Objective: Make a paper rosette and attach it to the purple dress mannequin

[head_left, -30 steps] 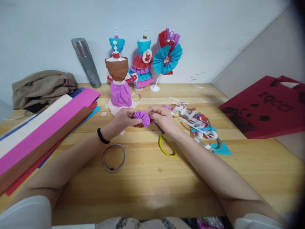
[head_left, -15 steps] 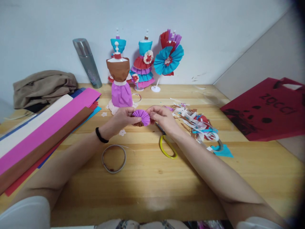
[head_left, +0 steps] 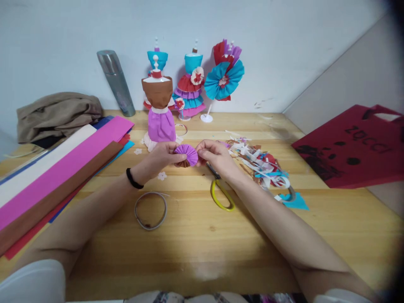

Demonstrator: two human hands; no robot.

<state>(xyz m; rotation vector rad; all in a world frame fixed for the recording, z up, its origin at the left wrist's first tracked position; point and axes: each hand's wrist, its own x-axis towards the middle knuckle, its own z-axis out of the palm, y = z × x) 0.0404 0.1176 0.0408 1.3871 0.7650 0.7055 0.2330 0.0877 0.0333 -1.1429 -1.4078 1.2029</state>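
Note:
My left hand (head_left: 164, 156) pinches a round pleated purple paper rosette (head_left: 188, 154) between thumb and fingers, with some brown paper showing at its lower edge. At the rosette's right edge is my right hand (head_left: 213, 155), its thumb and fingertips pressed together; what lies between them is too small to make out. Yellow-handled scissors (head_left: 222, 195) lie on the table under my right wrist. Just behind my hands stands a small dress form with a brown top (head_left: 158, 92) and a purple skirt (head_left: 160, 125). A white paper flower (head_left: 162, 176) lies below my left hand.
Coloured paper sheets (head_left: 66, 168) and a brown cloth (head_left: 59, 115) are at the left. A steel bottle (head_left: 116, 84) and more decorated forms (head_left: 191, 92) stand behind. Paper scraps (head_left: 261, 162) and a red bag (head_left: 350, 147) lie right. A ring of tape (head_left: 150, 211) is nearer.
The rosette has shifted very slightly left, and a small gap now shows between its right edge and my right fingertips. Otherwise the hands keep nearly the same pose.

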